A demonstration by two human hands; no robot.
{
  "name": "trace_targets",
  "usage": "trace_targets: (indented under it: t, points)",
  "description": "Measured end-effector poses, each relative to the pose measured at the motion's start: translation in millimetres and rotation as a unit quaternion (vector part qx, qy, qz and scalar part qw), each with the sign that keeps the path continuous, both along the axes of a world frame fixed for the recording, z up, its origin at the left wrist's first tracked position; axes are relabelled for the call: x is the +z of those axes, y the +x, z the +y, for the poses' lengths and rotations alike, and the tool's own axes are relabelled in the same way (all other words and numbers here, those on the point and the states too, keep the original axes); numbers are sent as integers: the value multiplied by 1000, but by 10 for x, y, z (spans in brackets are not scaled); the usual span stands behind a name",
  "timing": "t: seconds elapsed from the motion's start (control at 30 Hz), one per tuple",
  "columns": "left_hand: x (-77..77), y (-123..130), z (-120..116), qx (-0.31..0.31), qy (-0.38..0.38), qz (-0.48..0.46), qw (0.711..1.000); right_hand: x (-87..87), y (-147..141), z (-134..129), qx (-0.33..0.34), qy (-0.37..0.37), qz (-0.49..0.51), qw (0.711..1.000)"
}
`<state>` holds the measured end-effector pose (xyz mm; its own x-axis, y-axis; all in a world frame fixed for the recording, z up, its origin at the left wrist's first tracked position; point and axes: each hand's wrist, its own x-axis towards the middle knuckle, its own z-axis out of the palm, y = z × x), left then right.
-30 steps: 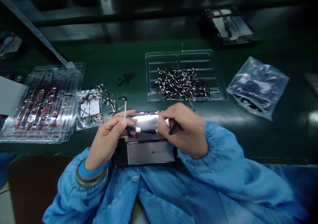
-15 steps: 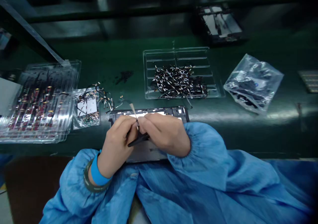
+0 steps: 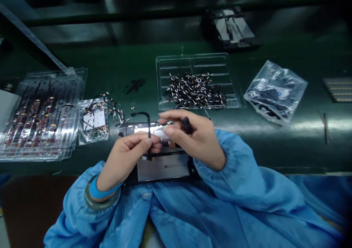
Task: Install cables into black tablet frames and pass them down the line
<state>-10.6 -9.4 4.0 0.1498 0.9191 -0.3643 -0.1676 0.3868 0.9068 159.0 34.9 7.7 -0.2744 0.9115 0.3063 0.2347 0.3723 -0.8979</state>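
My left hand point(image 3: 132, 149) is closed, pinching a thin black flex cable point(image 3: 149, 125) between thumb and fingers. The cable stands up from the fingertips and bends left at its top. Just to the right, my right hand point(image 3: 192, 138) has a dark slender tool point(image 3: 187, 125) tucked in its grip, its exact kind unclear. The thumb and forefinger of that hand are near the cable but apart from it. Under both hands lies an opened tablet-like device with a silver battery point(image 3: 163, 167); its middle is partly hidden by my fingers.
Behind the device sits a clear plastic tray point(image 3: 166, 70) heaped with black cables point(image 3: 192, 90). A clear bag point(image 3: 276, 92) of dark parts lies at right. Stacked trays point(image 3: 41, 119) and a bag of small parts point(image 3: 95, 121) are at left. Another device point(image 3: 233, 28) rests at the back.
My hands have moved apart, the right one shifting right and opening its forefinger and thumb. The cable in my left hand now shows as a bent black strip; the pale strip end no longer shows.
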Motion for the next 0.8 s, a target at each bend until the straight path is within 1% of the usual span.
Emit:
trace_targets:
  t: [0.07,0.1,0.13,0.17,0.2,0.27,0.3,0.33,0.4,0.47,0.53,0.6,0.63,0.7,0.77,0.8]
  points:
    - [-11,16,-9,-39,27,50,998,21,-55,50,-2,-100,46,994]
    - [-13,23,-12,-41,60,88,993,19,-84,65,-4,-129,60,990]
    - [-14,31,-13,-24,106,138,985,8,-111,71,-12,-139,66,988]
    - [-16,38,-14,10,159,192,968,-8,-133,68,-28,-124,64,990]
    - [-18,45,-14,57,213,244,944,-27,-150,57,-46,-86,54,994]
    - [-28,58,-13,144,297,316,889,-68,-171,13,-76,36,1,996]
    - [-37,64,-12,171,320,334,870,-86,-178,-14,-79,103,-36,991]
    - [-46,68,-9,183,331,342,860,-100,-183,-41,-72,160,-75,982]
    - [-66,70,-2,188,336,341,858,-121,-195,-90,-47,237,-144,960]
    - [-82,63,8,194,331,337,860,-133,-209,-124,-28,276,-184,943]
    - [-91,53,17,192,328,332,863,-143,-223,-144,-20,295,-204,933]
    - [-92,47,26,184,321,323,871,-147,-230,-153,-6,294,-207,933]
    - [-90,45,30,179,316,316,877,-145,-228,-153,6,284,-197,938]
    - [-79,31,32,167,297,295,893,-124,-202,-144,31,223,-154,962]
    - [-69,-26,18,154,267,278,910,-73,-134,-114,40,112,-79,990]
    - [-69,-84,5,150,254,279,914,-36,-83,-88,29,46,-34,998]
